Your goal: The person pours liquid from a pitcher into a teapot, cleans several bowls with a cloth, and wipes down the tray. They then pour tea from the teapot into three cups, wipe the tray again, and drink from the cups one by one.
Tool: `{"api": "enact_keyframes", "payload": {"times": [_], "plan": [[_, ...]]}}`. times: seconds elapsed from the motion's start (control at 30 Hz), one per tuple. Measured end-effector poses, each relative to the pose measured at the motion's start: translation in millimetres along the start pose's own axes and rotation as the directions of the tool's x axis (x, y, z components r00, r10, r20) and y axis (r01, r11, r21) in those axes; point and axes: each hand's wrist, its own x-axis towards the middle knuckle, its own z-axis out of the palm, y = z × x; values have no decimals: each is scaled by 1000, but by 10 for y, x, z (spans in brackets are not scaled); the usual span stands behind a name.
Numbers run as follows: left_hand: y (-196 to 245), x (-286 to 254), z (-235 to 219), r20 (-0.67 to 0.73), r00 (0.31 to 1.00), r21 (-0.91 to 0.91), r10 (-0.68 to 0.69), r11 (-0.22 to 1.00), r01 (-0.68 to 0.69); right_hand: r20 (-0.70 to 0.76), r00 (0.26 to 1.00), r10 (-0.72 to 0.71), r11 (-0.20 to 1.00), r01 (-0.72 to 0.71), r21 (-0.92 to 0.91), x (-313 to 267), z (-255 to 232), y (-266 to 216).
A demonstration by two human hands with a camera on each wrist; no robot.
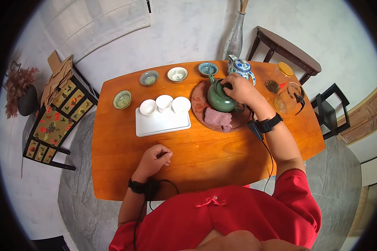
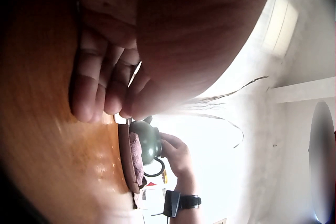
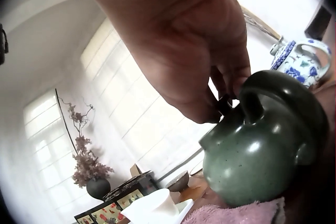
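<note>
A green teapot (image 1: 218, 101) stands on a round reddish-brown tray (image 1: 200, 109), its spout toward the far side of the table. My right hand (image 1: 241, 89) reaches over the top of the pot; thumb and fingertips pinch the dark lid knob (image 3: 226, 106). In the right wrist view the lid sits at the pot's mouth, partly hidden by the fingers. A folded pink cloth (image 1: 218, 119) lies on the tray against the near side of the pot. My left hand (image 1: 154, 161) rests at the table's near edge, fingers loosely curled, holding nothing.
Left of the tray, three white cups (image 1: 164, 102) stand on a white rectangular tray (image 1: 163, 126). Several patterned bowls (image 1: 149, 78) line the back of the wooden table (image 1: 188, 159). A blue-and-white teapot (image 1: 241, 66), a yellow-lidded jar (image 1: 285, 70) and a glass pitcher (image 1: 284, 102) stand at the right.
</note>
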Motion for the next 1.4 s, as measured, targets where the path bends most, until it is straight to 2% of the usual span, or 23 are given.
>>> {"api": "enact_keyframes", "payload": {"times": [0.1, 0.23, 0.3, 0.33, 0.4, 0.43, 0.5, 0.53, 0.6, 0.63, 0.67, 0.73, 0.77, 1.13, 1.2, 1.27, 1.33, 1.4], "plan": [[42, -10, 9, -5, 1000, 15, -4, 1000, 4, 50, 999, 14, 1000, -14, 1, 8, -32, 1], [42, 1, 11, -7, 1000, 32, -14, 999, 14, 43, 998, 41, 998, -43, 46, -45, 16, 38], [6, 9, -1, 2, 1000, -3, -13, 1000, 13, -66, 998, -10, 986, 20, 163, -92, 80, 124], [14, 6, 0, 6, 1000, 1, -11, 1000, 11, -71, 997, -6, 986, 18, 163, -141, 81, 123], [30, -2, 7, 0, 1000, 0, -7, 1000, 7, -224, 971, 79, 973, -26, 231, -293, 101, 93], [30, -5, 7, 1, 1000, 2, -5, 1000, 5, -226, 971, 79, 973, -26, 230, -376, 122, 83], [31, -3, 4, 2, 1000, 9, -9, 1000, 9, -399, 899, 180, 949, -53, 309, -550, 192, 94], [39, -6, 10, 6, 1000, 11, -8, 1000, 8, -402, 897, 183, 949, -55, 309, -639, 226, 110], [66, -5, 27, -11, 1000, 5, -20, 1000, 20, -352, 894, 275, 936, -165, 312, -798, 304, 186], [68, -1, 33, -2, 1000, 10, -19, 1000, 19, -216, 907, 361, 902, -282, 326, -840, 344, 220], [67, -1, 34, -11, 1000, 5, -25, 1000, 26, -222, 902, 371, 899, -289, 329, -890, 376, 240], [63, 7, 35, -14, 999, 7, -30, 1000, 30, -260, 916, 305, 923, -216, 319, -935, 439, 200], [50, 9, 31, -22, 999, 5, -44, 999, 44, -229, 914, 335, 899, -237, 369, -940, 397, 132], [80, 27, 51, -50, 997, -23, -65, 998, 64, -177, 912, 370, 870, -273, 411, -902, 395, 99], [82, 22, 53, -48, 997, -22, -64, 998, 63, -272, 914, 302, 937, -233, 258, -903, 353, 68], [76, 16, 41, -43, 997, -12, -59, 998, 58, -299, 902, 313, 931, -229, 283, -887, 308, -33], [77, 23, 38, -49, 998, -9, -48, 999, 48, -620, 775, 123, 992, -121, 45, -879, 200, -183], [78, 10, 38, -26, 998, -9, -55, 998, 55, -615, 784, 84, 996, -72, 43, -916, 233, -251]]}}
